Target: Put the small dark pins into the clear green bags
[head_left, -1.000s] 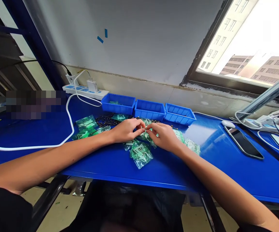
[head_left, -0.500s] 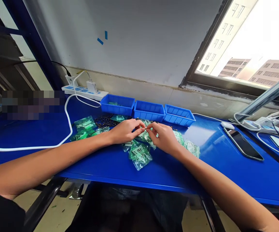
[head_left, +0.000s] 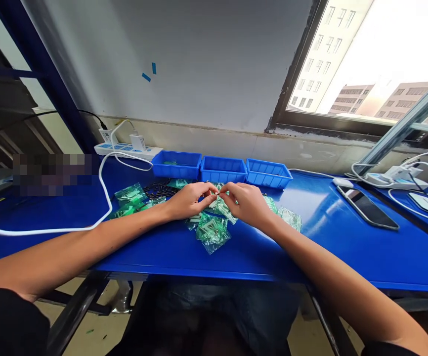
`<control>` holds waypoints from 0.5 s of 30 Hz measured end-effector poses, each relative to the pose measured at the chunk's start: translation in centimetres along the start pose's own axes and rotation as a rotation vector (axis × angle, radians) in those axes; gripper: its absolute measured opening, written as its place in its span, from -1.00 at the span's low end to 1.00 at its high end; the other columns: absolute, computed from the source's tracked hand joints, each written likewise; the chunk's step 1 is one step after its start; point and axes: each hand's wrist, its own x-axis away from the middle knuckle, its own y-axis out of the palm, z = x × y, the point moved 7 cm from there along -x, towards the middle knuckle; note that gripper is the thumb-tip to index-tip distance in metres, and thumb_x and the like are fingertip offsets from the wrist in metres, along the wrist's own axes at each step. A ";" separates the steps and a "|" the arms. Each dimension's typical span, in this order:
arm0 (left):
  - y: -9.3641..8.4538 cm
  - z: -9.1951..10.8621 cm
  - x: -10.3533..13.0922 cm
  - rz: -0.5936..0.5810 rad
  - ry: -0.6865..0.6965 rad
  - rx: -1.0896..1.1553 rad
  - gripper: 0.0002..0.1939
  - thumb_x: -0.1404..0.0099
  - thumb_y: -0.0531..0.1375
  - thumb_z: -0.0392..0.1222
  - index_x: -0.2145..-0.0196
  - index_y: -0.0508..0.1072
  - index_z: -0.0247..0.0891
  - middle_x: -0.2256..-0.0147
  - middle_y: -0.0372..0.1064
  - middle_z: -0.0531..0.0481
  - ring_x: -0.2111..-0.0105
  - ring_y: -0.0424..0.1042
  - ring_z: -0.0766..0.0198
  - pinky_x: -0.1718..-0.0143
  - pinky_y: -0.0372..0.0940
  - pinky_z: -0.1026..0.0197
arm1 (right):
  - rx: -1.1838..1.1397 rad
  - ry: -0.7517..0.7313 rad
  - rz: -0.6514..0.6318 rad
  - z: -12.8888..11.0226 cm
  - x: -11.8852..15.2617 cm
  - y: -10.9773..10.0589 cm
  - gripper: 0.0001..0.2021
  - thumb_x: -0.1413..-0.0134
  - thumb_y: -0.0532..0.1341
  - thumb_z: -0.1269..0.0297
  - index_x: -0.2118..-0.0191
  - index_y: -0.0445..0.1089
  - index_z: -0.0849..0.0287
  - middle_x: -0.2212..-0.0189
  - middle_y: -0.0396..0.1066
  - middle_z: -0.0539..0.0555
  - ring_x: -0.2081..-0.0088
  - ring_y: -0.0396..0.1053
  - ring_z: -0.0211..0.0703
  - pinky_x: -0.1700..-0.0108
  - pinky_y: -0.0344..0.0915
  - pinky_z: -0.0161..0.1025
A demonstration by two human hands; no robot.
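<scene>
My left hand and my right hand meet fingertip to fingertip over the middle of the blue table. Both are closed in a pinch around something tiny between them, too small to name. Small green-tinted clear plastic bags with pale slender pieces inside lie under and in front of the hands. More green bags rest left of my left wrist, and a whitish-green bag sits beside my right wrist. A heap of dark, screw-like pieces lies behind my left hand.
Three blue bins stand in a row by the wall: a left bin, a middle bin and a right bin. A white cable loops from a power strip. At right lie a phone and more cables.
The camera view has tilted and shifted slightly. My hands stay pinched together over the bags, with only a small change in the fingers.
</scene>
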 end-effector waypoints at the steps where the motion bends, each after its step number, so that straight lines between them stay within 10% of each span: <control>1: 0.0 0.0 0.0 0.000 0.002 -0.004 -0.68 -0.28 -0.03 -0.02 0.23 0.37 -0.29 0.41 0.40 0.00 0.42 0.35 0.29 0.39 0.22 0.29 | 0.000 -0.001 -0.020 0.0 0.0 0.1 -0.85 -0.15 0.11 0.30 0.26 0.41 0.18 0.52 0.43 0.04 0.44 0.35 -0.24 0.41 0.07 -0.35; 15: 0.1 0.3 0.2 0.002 0.041 -0.124 -0.70 -0.28 -0.01 -0.07 0.25 0.40 -0.31 0.43 0.40 -0.02 0.43 0.35 0.29 0.41 0.19 0.29 | -0.006 -0.006 -0.124 -0.2 -0.2 0.3 -0.85 -0.10 0.11 0.37 0.24 0.41 0.17 0.51 0.42 0.02 0.43 0.34 -0.23 0.42 0.03 -0.34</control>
